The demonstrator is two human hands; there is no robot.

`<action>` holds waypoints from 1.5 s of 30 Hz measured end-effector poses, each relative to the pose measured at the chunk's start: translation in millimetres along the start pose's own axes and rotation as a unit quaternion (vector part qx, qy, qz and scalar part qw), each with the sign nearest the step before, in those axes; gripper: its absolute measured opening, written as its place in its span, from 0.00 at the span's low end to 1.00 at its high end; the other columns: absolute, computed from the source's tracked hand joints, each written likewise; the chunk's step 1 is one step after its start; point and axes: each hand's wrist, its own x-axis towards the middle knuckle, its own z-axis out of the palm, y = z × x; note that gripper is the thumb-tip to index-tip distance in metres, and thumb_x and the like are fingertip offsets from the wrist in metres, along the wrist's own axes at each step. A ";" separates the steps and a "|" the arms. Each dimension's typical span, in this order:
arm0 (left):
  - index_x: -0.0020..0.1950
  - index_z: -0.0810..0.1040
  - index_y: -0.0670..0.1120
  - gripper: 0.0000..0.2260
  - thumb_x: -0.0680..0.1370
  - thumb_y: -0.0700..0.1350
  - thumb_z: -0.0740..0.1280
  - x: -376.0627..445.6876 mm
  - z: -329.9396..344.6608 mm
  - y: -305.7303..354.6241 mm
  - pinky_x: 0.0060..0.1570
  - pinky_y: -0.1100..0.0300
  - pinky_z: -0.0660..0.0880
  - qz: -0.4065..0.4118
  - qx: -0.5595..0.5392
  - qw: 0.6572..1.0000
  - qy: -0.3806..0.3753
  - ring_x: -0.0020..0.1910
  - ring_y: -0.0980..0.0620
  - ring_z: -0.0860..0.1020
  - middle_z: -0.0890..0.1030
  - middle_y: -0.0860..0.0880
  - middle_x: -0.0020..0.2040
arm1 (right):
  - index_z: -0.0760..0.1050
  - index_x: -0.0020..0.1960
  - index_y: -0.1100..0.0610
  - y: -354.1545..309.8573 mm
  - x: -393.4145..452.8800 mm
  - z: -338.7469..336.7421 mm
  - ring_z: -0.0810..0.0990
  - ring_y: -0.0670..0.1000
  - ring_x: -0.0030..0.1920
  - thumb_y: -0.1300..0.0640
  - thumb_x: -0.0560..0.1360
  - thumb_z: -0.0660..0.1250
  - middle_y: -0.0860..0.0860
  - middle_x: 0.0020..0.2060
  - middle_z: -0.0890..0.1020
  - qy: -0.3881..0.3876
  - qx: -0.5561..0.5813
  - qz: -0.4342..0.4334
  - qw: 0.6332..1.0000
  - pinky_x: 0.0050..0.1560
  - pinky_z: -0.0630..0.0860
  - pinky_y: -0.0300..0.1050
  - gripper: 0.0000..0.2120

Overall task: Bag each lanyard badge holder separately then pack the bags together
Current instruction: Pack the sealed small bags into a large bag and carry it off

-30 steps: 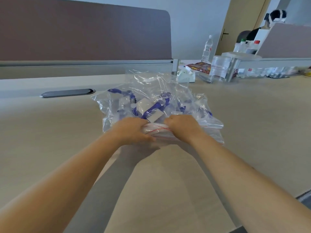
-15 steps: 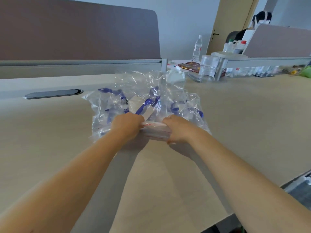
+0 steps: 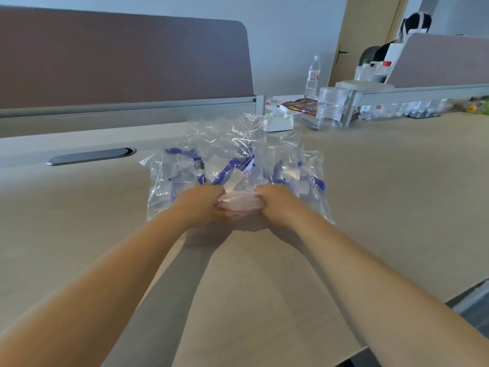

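Your left hand (image 3: 201,205) and right hand (image 3: 276,202) both sit at the near edge of the big bag (image 3: 238,165), which lies on the table (image 3: 397,194) about midway across it and closer to the far edge than to you. The fingers of each hand are curled down around the bag's mouth, pinching the sealing strip (image 3: 239,203) with its thin red line; the strip is bunched between your two hands, and the fingertips themselves are hidden under the knuckles. Both forearms reach straight out from the near edge of the table.

The big bag is clear and crinkled, puffed up behind your hands. Inside it you can see smaller clear bags holding blue lanyards (image 3: 230,168) and pale badge holders (image 3: 217,164); how many there are cannot be told through the plastic.

Toward the far left of the table a dark oval cable slot (image 3: 91,156) is set into the surface, with a brown divider panel (image 3: 119,56) standing behind it. Just beyond the big bag is a small white box (image 3: 279,124). Farther back, near the far right corner, stand a clear jar (image 3: 330,107) and a water bottle (image 3: 312,76), with a red snack packet (image 3: 300,105) lying between them.
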 end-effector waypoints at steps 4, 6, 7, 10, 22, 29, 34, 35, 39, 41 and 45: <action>0.59 0.69 0.43 0.28 0.67 0.57 0.72 -15.9 -0.8 10.6 0.49 0.56 0.68 -0.019 0.022 0.999 0.022 0.58 0.45 0.73 0.75 0.47 0.58 | 0.77 0.52 0.63 -15.7 2.1 -5.6 0.77 0.59 0.53 0.67 0.72 0.59 0.60 0.52 0.81 0.012 0.071 -0.002 0.997 0.47 0.71 0.45 0.12; 0.60 0.68 0.44 0.26 0.70 0.58 0.69 -22.1 -4.6 12.2 0.50 0.54 0.70 -0.027 0.061 0.996 0.058 0.59 0.44 0.74 0.75 0.46 0.59 | 0.77 0.53 0.62 -25.9 -2.0 -10.6 0.77 0.57 0.49 0.66 0.71 0.61 0.59 0.48 0.81 0.012 0.114 -0.012 0.993 0.41 0.70 0.41 0.12; 0.60 0.69 0.44 0.23 0.72 0.57 0.67 -24.4 -7.3 11.0 0.50 0.53 0.71 -0.028 0.074 0.994 0.075 0.59 0.44 0.74 0.76 0.45 0.59 | 0.77 0.53 0.63 -30.2 -4.3 -14.1 0.76 0.55 0.46 0.67 0.71 0.62 0.59 0.47 0.80 0.008 0.127 -0.017 0.992 0.39 0.67 0.40 0.12; 0.60 0.71 0.44 0.13 0.78 0.49 0.59 -30.2 -18.8 7.9 0.51 0.53 0.72 -0.007 0.111 0.988 0.104 0.59 0.43 0.75 0.77 0.44 0.59 | 0.76 0.54 0.63 -38.9 -12.1 -22.6 0.76 0.54 0.46 0.67 0.70 0.63 0.61 0.50 0.81 0.010 0.125 -0.017 0.992 0.43 0.67 0.39 0.14; 0.63 0.72 0.41 0.14 0.79 0.39 0.56 -19.8 -51.8 17.7 0.55 0.55 0.69 0.056 0.094 0.991 0.072 0.59 0.42 0.75 0.79 0.40 0.59 | 0.47 0.74 0.58 -61.4 -27.9 -36.6 0.65 0.59 0.65 0.60 0.73 0.64 0.57 0.69 0.63 0.094 -0.298 -0.078 0.947 0.61 0.64 0.51 0.36; 0.58 0.76 0.41 0.12 0.78 0.41 0.57 29.5 -63.7 11.4 0.56 0.58 0.70 0.040 0.117 0.992 0.028 0.58 0.43 0.77 0.79 0.42 0.59 | 0.71 0.58 0.59 -41.3 30.8 -44.8 0.78 0.61 0.52 0.66 0.71 0.63 0.58 0.53 0.79 0.081 -0.239 -0.027 0.967 0.40 0.65 0.45 0.16; 0.57 0.77 0.42 0.13 0.78 0.47 0.60 76.2 -85.3 -0.6 0.49 0.58 0.72 -0.028 0.086 0.996 0.000 0.51 0.43 0.76 0.79 0.41 0.51 | 0.69 0.59 0.63 -28.6 91.1 -56.2 0.77 0.63 0.54 0.66 0.75 0.57 0.62 0.55 0.78 0.094 -0.193 -0.031 0.976 0.48 0.71 0.49 0.13; 0.55 0.77 0.43 0.13 0.76 0.49 0.62 83.4 -91.0 -5.2 0.43 0.59 0.71 -0.033 0.068 0.997 -0.008 0.46 0.45 0.74 0.77 0.43 0.46 | 0.69 0.59 0.64 -29.3 103.1 -60.9 0.76 0.63 0.54 0.66 0.75 0.56 0.62 0.55 0.78 0.097 -0.184 -0.027 0.978 0.49 0.72 0.50 0.13; 0.51 0.76 0.45 0.12 0.71 0.48 0.69 109.8 -110.7 -19.7 0.44 0.58 0.67 -0.076 0.049 0.995 -0.049 0.41 0.47 0.71 0.72 0.47 0.38 | 0.68 0.60 0.65 -38.8 137.2 -79.0 0.77 0.64 0.54 0.66 0.77 0.55 0.63 0.55 0.78 0.083 -0.161 -0.022 0.983 0.50 0.72 0.50 0.13; 0.49 0.79 0.43 0.09 0.70 0.42 0.68 120.6 -126.3 -25.6 0.42 0.56 0.68 -0.097 0.029 0.993 -0.059 0.40 0.45 0.71 0.72 0.45 0.34 | 0.68 0.61 0.64 -43.5 148.4 -91.3 0.77 0.64 0.54 0.66 0.76 0.55 0.63 0.55 0.79 0.069 -0.146 -0.019 0.987 0.51 0.73 0.50 0.14; 0.51 0.79 0.42 0.09 0.73 0.38 0.62 135.6 -163.3 -34.1 0.40 0.56 0.68 -0.060 0.071 0.995 -0.048 0.42 0.43 0.73 0.76 0.43 0.43 | 0.69 0.61 0.62 -56.1 163.8 -124.2 0.77 0.63 0.54 0.68 0.75 0.55 0.62 0.54 0.79 0.053 -0.134 0.003 0.990 0.47 0.72 0.49 0.14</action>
